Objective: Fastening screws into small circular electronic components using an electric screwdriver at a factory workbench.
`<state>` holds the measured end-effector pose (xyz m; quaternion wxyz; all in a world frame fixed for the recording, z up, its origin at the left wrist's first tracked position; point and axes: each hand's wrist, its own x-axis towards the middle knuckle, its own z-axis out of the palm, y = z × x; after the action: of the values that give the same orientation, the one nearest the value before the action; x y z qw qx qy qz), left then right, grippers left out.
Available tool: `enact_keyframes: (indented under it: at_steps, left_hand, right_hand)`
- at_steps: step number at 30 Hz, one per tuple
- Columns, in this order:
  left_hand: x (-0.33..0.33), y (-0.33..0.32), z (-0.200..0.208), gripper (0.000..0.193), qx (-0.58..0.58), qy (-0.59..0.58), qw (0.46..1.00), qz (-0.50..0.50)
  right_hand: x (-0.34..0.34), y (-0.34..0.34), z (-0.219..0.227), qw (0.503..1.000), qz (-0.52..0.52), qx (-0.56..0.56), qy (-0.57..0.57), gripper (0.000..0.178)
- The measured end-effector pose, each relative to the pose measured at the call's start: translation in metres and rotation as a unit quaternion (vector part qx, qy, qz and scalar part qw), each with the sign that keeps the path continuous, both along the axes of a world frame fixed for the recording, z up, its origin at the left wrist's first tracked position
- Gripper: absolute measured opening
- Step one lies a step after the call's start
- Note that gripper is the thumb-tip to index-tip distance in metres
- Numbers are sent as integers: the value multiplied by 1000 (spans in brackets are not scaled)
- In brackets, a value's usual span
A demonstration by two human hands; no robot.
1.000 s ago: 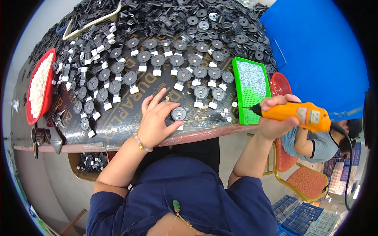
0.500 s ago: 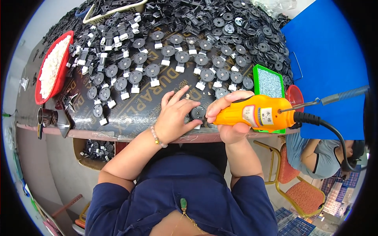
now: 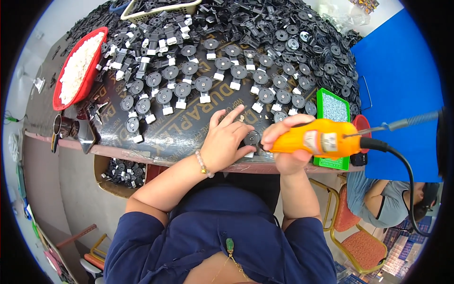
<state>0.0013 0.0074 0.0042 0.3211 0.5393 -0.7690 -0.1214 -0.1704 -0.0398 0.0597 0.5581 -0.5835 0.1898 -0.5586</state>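
Note:
My right hand (image 3: 291,163) is wrapped round an orange electric screwdriver (image 3: 326,137), which lies almost level with its tip end toward the left. Close to that tip, near the table's front edge, is a round black wheel part (image 3: 251,137) with a white piece under it. My left hand (image 3: 223,146) grips this part at its side between thumb and forefinger, the other fingers stretched over the table. The screwdriver's bit is hidden, so I cannot tell whether it touches the part. Rows of similar black wheel parts with white ends (image 3: 203,84) lie beyond my hands.
A heap of black parts (image 3: 246,23) covers the table's far side. At left stands a red basket (image 3: 98,61) of white pieces; at right, a green tray (image 3: 319,102) of small metal pieces. A coiled spring (image 3: 414,120) and black cable run from the screwdriver. Another person (image 3: 392,201) sits at right.
The whole view has shifted, so the table and its contents appear farther right and slightly lower. My hands keep nearly the same pose around the wheel part and screwdriver.

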Motion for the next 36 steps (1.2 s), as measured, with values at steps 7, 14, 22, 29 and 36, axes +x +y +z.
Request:
enact_keyframes:
  at_steps: [7,14,22,29,36]
  left_hand:
    - [79,23,45,57,30,-167,975,143]
    - [100,-39,27,46,-55,-224,955,186]
    - [67,-45,34,10,-48,-274,954,115]
    - [-4,-11,24,40,-20,-106,993,-42]
    - [-6,-5,14,51,-3,8,999,-38]
  right_hand:
    - [-63,-12,24,989,-39,-128,-63,86]
    - [-87,-16,17,983,-122,-125,-49,81]
    - [-165,-31,15,957,-278,-87,-7,72]
    - [-185,-43,0,931,-345,-103,66,68]
    - [-194,-48,-10,919,-376,-97,65,65]
